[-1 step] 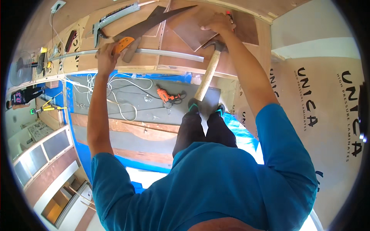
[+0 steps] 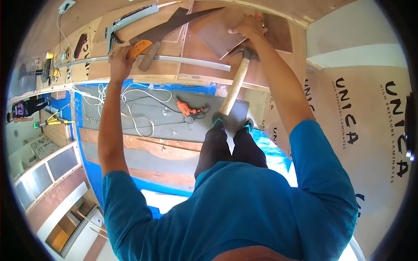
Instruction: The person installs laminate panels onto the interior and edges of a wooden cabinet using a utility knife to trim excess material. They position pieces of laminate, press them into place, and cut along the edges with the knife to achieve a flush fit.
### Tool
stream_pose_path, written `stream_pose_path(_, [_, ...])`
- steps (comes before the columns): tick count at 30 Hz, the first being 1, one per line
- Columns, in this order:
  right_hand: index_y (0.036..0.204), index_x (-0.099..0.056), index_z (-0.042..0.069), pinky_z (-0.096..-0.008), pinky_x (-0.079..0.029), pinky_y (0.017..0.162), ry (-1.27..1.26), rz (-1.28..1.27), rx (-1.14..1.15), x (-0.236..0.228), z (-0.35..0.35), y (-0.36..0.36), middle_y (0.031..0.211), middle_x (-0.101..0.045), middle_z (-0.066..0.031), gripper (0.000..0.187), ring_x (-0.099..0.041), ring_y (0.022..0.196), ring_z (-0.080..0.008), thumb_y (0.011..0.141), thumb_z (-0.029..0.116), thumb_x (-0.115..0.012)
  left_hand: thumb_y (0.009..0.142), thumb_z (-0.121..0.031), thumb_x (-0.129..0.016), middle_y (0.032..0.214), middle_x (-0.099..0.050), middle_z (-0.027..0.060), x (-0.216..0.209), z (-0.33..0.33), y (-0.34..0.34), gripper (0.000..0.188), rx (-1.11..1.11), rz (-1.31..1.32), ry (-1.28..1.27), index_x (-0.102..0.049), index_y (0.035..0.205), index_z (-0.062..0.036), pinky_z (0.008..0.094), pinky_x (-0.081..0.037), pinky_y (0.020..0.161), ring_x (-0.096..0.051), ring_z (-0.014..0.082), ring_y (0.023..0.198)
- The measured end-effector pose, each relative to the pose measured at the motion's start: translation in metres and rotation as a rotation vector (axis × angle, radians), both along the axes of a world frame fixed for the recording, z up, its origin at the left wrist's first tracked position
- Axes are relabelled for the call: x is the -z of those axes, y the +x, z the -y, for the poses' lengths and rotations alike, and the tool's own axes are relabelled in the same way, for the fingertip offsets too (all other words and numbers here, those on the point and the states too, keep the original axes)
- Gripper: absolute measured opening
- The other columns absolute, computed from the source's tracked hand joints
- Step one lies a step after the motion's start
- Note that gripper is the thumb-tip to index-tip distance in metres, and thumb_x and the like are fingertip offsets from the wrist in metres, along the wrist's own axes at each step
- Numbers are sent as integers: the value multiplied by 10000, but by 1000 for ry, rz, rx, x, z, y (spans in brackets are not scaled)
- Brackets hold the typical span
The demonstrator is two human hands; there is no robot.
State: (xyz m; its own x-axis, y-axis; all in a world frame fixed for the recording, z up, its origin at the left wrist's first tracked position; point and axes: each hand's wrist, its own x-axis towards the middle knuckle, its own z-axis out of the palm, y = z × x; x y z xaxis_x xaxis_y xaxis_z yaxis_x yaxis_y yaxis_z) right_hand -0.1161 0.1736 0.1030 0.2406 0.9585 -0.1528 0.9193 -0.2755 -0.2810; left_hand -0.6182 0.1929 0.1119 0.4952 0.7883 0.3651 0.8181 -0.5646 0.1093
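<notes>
My left hand point(image 2: 120, 63) is closed round the orange handle of a handsaw point(image 2: 172, 29), whose dark blade points to the far right across the bench. A brown board piece point(image 2: 213, 32) lies at the far middle, and my right hand point(image 2: 248, 27) rests over its right edge, thumb stretched left. Beside those fingers a slim red item point(image 2: 257, 16) peeks out; most of it is hidden. Just below my right hand lies a claw hammer point(image 2: 237, 82), its wooden handle jutting over the bench's near edge. A long metal strip point(image 2: 191, 61) crosses under my left hand.
A caulking gun point(image 2: 130, 19) lies at the far left, with a fan point(image 2: 26, 76) further left. On the floor are an orange power tool point(image 2: 187, 108) and tangled white cable point(image 2: 130, 98). Printed laminate sheet point(image 2: 344, 165) covers the right side. Another person point(image 2: 27, 109) is at the far left.
The handsaw has shifted slightly to the right with my left hand. My right hand has turned a little, and less of the red item shows beside it.
</notes>
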Motion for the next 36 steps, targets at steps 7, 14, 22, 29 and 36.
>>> stream_pose_path(7, [1248, -669, -17, -317, -542, 871, 131, -1049, 159, -33, 2, 27, 1080, -729, -101, 545, -676, 1014, -205, 793, 205, -873, 781, -141, -754, 1108, -667, 95, 26, -42, 24, 322, -158, 38, -94, -667, 1090, -119, 504, -484, 898, -635, 351, 1053])
stream_pose_path(14, [1213, -665, -25, -311, -541, 829, 333, -1217, 61, -132, 92, 105, 1023, -703, -93, 453, -667, 962, -173, 841, 168, -836, 941, -259, -741, 1351, -569, 109, -38, 74, 220, 513, 314, 998, -687, -553, 1357, -24, 321, -561, 820, -643, 201, 1096])
stream_pose_path(22, [1367, -550, 26, -342, -519, 954, 534, -1443, 216, -147, 245, 192, 1221, -668, -119, 464, -644, 1095, -184, 1008, 301, -649, 972, -273, -697, 1058, -692, 35, -45, 211, 397, 280, 456, 1476, -1514, -596, 1170, -103, 325, -603, 696, -699, 159, 876])
stream_pose_path(29, [1563, -264, 73, -471, -485, 978, 632, -1922, 627, -26, 430, 170, 1446, -508, -140, 758, -578, 1210, -287, 1019, 524, -537, 1010, -194, -633, 1116, -679, 9, 21, 311, 504, 138, 290, 1690, -1787, -585, 1133, -151, 391, -580, 853, -682, 191, 1001])
stream_pose_path(36, [1361, -486, 160, -398, -508, 974, 786, -1860, 1020, 50, 436, 151, 1274, -570, -6, 456, -602, 1078, -184, 995, 377, -649, 1049, -138, -543, 1202, -650, 59, 51, 354, 569, 168, 16, 1678, -1880, -540, 1216, -122, 427, -526, 934, -642, 238, 1120])
